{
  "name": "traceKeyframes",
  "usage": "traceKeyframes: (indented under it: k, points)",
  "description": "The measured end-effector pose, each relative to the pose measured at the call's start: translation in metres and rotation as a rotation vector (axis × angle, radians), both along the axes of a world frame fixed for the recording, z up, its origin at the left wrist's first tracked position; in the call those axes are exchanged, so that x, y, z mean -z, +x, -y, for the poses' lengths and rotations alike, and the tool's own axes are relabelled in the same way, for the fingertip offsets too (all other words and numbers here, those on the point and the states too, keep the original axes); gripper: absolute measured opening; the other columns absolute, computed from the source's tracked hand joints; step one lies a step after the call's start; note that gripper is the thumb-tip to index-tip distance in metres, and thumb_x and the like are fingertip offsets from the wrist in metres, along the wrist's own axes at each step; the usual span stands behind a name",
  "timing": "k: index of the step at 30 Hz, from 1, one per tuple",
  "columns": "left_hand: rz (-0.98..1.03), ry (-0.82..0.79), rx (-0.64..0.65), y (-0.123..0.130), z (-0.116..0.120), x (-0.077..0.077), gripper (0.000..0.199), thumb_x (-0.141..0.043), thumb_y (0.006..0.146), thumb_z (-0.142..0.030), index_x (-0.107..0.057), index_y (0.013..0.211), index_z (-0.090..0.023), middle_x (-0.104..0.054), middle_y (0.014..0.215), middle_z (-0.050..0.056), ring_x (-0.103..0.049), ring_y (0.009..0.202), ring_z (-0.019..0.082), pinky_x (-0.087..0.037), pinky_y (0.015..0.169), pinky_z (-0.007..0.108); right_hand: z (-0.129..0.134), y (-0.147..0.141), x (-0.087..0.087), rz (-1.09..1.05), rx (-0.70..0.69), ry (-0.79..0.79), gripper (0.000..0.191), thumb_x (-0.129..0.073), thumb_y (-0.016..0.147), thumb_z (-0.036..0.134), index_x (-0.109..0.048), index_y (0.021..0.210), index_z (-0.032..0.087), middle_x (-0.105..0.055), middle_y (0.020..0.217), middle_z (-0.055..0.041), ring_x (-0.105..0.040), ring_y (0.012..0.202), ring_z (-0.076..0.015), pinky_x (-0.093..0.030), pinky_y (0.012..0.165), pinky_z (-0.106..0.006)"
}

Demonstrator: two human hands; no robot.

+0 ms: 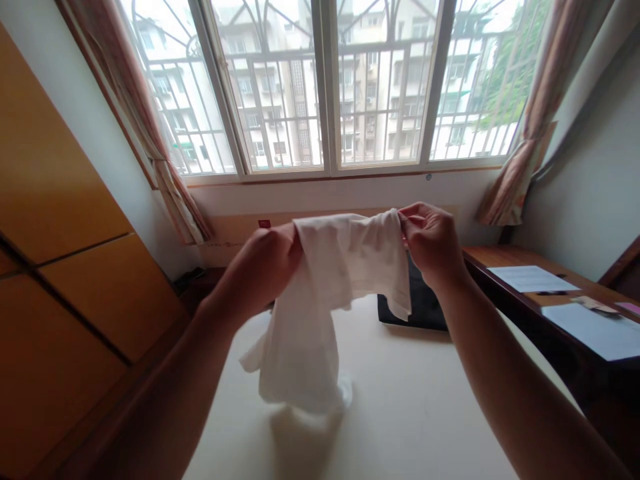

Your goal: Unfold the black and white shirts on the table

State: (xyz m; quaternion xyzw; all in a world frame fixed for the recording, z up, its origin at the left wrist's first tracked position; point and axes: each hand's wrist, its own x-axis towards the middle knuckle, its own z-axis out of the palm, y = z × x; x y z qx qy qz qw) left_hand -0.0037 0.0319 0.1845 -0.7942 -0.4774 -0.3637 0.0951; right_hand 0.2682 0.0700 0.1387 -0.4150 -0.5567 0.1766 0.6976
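A white shirt (305, 333) hangs in the air above a white surface, held up between my two hands. My left hand (277, 257) is closed on its upper left part, the fingers mostly hidden behind the wrist and cloth. With thumb and fingers pinched together, my right hand (430, 233) grips the upper right corner. The cloth is bunched along the top edge. Its longer part droops on the left, with a flap sticking out sideways; the shorter part hangs near my right hand. The lower end is slightly blurred.
Below is a white flat surface (415, 400) with a black flat item (417, 303) at its far right. A wooden desk (500, 257) with paper sheets (533, 279) stands right. A wooden cabinet (90, 293) is left. A barred window (327, 87) and tied curtains (525, 147) are ahead.
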Motion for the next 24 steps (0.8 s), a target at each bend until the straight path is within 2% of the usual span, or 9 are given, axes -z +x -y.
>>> traceKeyframes:
  k: [3, 6, 9, 11, 13, 15, 17, 21, 24]
  points:
    - [0.006, 0.172, -0.113, -0.005, -0.025, -0.047, 0.034, -0.044, 0.102, -0.031, -0.062, 0.075, -0.020, -0.071, 0.075, 0.009, -0.061, 0.071, 0.021, -0.043, 0.068, 0.031, -0.020, 0.013, 0.013, 0.106, -0.033, -0.171, 0.020, -0.070, 0.095, 0.033, -0.068, 0.106, 0.016, -0.076, 0.079, -0.0058, -0.074, 0.069, -0.0201, -0.060, 0.064, -0.030]
    - [0.117, 0.258, -0.172, -0.006, -0.062, -0.082, 0.040, -0.049, 0.104, -0.032, -0.047, 0.066, -0.023, -0.061, 0.068, 0.004, -0.047, 0.064, 0.016, -0.036, 0.065, 0.030, -0.041, 0.038, 0.028, 0.427, 0.107, -0.357, 0.024, -0.068, 0.094, 0.029, -0.070, 0.112, 0.014, -0.078, 0.092, -0.0111, -0.076, 0.083, -0.0236, -0.060, 0.076, -0.034]
    - [0.236, 0.324, -0.209, -0.007, -0.098, -0.095, 0.034, -0.053, 0.106, -0.029, -0.045, 0.073, -0.024, -0.053, 0.073, 0.000, -0.040, 0.066, 0.015, -0.034, 0.068, 0.030, -0.059, 0.062, 0.047, 0.795, 0.283, -0.588, 0.028, -0.070, 0.095, 0.033, -0.073, 0.114, 0.013, -0.076, 0.115, -0.0179, -0.073, 0.107, -0.0316, -0.056, 0.093, -0.041]
    - [0.287, 0.333, -0.208, -0.009, -0.119, -0.088, 0.020, -0.058, 0.103, -0.022, -0.051, 0.085, -0.022, -0.051, 0.080, -0.001, -0.041, 0.071, 0.015, -0.036, 0.073, 0.028, -0.066, 0.073, 0.062, 0.953, 0.378, -0.764, 0.037, -0.069, 0.096, 0.034, -0.071, 0.126, 0.013, -0.071, 0.131, -0.0217, -0.065, 0.124, -0.0373, -0.053, 0.100, -0.045]
    - [0.266, 0.283, -0.199, -0.012, -0.137, -0.066, 0.012, -0.063, 0.095, -0.012, -0.055, 0.094, -0.020, -0.051, 0.087, 0.000, -0.044, 0.077, 0.015, -0.039, 0.080, 0.025, -0.072, 0.079, 0.079, 1.030, 0.430, -0.914, 0.043, -0.069, 0.095, 0.032, -0.069, 0.133, 0.012, -0.065, 0.141, -0.0249, -0.057, 0.135, -0.0413, -0.051, 0.102, -0.048]
    - [0.172, 0.170, -0.183, -0.017, -0.151, -0.027, 0.018, -0.064, 0.088, -0.005, -0.060, 0.098, -0.019, -0.051, 0.096, 0.002, -0.050, 0.085, 0.015, -0.042, 0.089, 0.025, -0.076, 0.082, 0.096, 1.045, 0.418, -1.003, 0.041, -0.073, 0.091, 0.029, -0.072, 0.129, 0.013, -0.065, 0.139, -0.0253, -0.056, 0.135, -0.0421, -0.052, 0.099, -0.048]
    - [0.017, 0.002, -0.134, -0.023, -0.160, 0.024, 0.019, -0.060, 0.088, -0.005, -0.065, 0.101, -0.018, -0.054, 0.106, 0.006, -0.056, 0.093, 0.018, -0.045, 0.095, 0.027, -0.080, 0.085, 0.111, 1.024, 0.388, -1.034, 0.032, -0.075, 0.088, 0.024, -0.077, 0.119, 0.016, -0.070, 0.131, -0.0226, -0.062, 0.129, -0.0396, -0.054, 0.095, -0.045]
    - [-0.271, -0.300, -0.238, -0.035, -0.166, 0.125, 0.022, -0.054, 0.088, -0.006, -0.070, 0.100, -0.017, -0.066, 0.111, 0.012, -0.064, 0.108, 0.029, -0.048, 0.097, 0.035, -0.086, 0.088, 0.128, 0.984, 0.382, -1.028, 0.029, -0.066, 0.087, 0.011, -0.079, 0.111, 0.019, -0.074, 0.123, -0.0197, -0.069, 0.118, -0.0345, -0.055, 0.091, -0.041]
    - [-0.300, -0.288, -0.349, -0.034, -0.160, 0.163, 0.026, -0.052, 0.092, -0.011, -0.069, 0.111, -0.014, -0.068, 0.119, 0.018, -0.064, 0.116, 0.035, -0.048, 0.101, 0.043, -0.087, 0.091, 0.125, 0.959, 0.383, -0.987, 0.026, -0.062, 0.087, 0.008, -0.079, 0.104, 0.017, -0.076, 0.118, -0.0200, -0.072, 0.111, -0.0343, -0.055, 0.086, -0.040]
